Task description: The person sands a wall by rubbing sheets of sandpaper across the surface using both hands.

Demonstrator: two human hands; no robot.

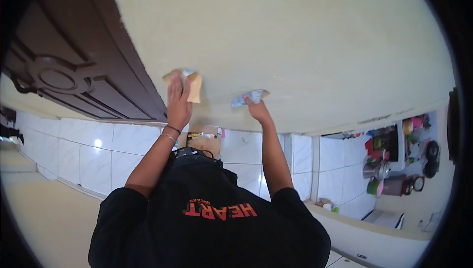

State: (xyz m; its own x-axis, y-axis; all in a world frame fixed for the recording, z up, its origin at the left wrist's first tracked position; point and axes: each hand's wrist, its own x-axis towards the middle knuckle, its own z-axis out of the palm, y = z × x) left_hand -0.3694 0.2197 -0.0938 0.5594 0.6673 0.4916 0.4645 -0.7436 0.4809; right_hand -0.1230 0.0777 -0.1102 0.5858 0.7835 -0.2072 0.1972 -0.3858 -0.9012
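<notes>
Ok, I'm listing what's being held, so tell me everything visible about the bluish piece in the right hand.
The bluish piece looks thin, perhaps paper or cloth, faintly mottled, with a tan right end. It seems bent and slants up to the right, in front of the cream wall; contact is unclear. The right hand grips its lower edge, thumb on its face.

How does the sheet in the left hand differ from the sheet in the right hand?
Colour: the left sheet shows mostly tan; the right sheet shows mostly pale blue-grey.
Place: the left sheet is close to the brown door; the right sheet is farther from it.
Cover: the left hand overlaps the middle of the left sheet; the right hand overlaps the lower edge of the right sheet.
Shared: both are at the pale wall.
</notes>
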